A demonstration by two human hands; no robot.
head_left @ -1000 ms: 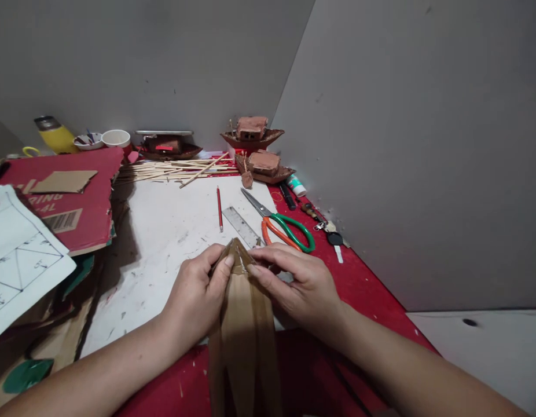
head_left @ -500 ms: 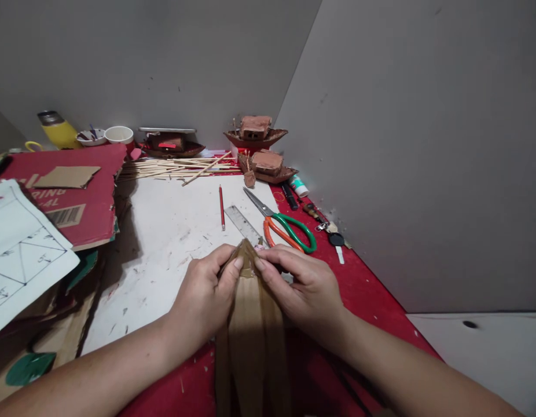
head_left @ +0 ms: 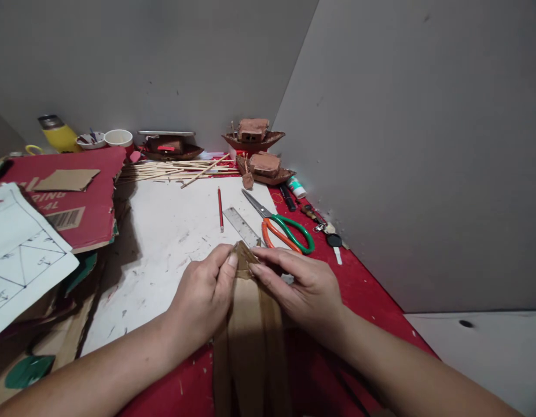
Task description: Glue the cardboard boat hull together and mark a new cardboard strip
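Observation:
Between my hands is a long folded cardboard boat hull (head_left: 246,324), its pointed far end wrapped in shiny brown tape (head_left: 244,262). My left hand (head_left: 206,286) pinches the left side of that tip, thumb on top. At the tip's right side, the thumb and fingers of my right hand (head_left: 300,284) close on the taped edge. The near end of the hull runs down out of view. Just beyond the tip lie a clear ruler (head_left: 242,225) and scissors (head_left: 281,223) with green and orange handles.
A red pencil (head_left: 220,209) lies on white paper (head_left: 164,231). Thin wooden sticks (head_left: 172,169) and finished brown model boats (head_left: 253,136) line the back. Red cardboard (head_left: 94,202) and a drawn pattern sheet (head_left: 33,260) are at left. Keys (head_left: 334,240) lie by the right wall.
My right fingers have shifted slightly along the taped edge at the tip. My left hand keeps its pinch, and the view has moved a little.

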